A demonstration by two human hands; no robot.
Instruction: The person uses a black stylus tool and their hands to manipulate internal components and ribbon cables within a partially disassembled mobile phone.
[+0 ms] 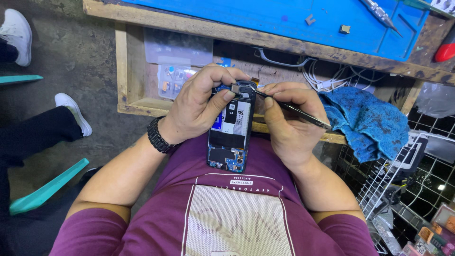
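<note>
An opened phone (231, 137) with its back cover off shows a black battery and blue circuit boards. It is held over my lap, in front of the wooden bench. My left hand (196, 108) grips its upper left side, thumb pressing beside a small square camera module (235, 88) at the top. My right hand (289, 121) holds thin metal tweezers (296, 110) like a pen, their tip touching the phone's top edge next to that module. A black wristband is on my left wrist.
A blue work mat (284, 19) on the bench carries small parts and a metal tool (380, 12). An open drawer (137, 90) holds a clear parts box. A blue cloth (365, 121) and a white wire basket (407, 170) lie at the right. Another person's legs and white shoes are at the left.
</note>
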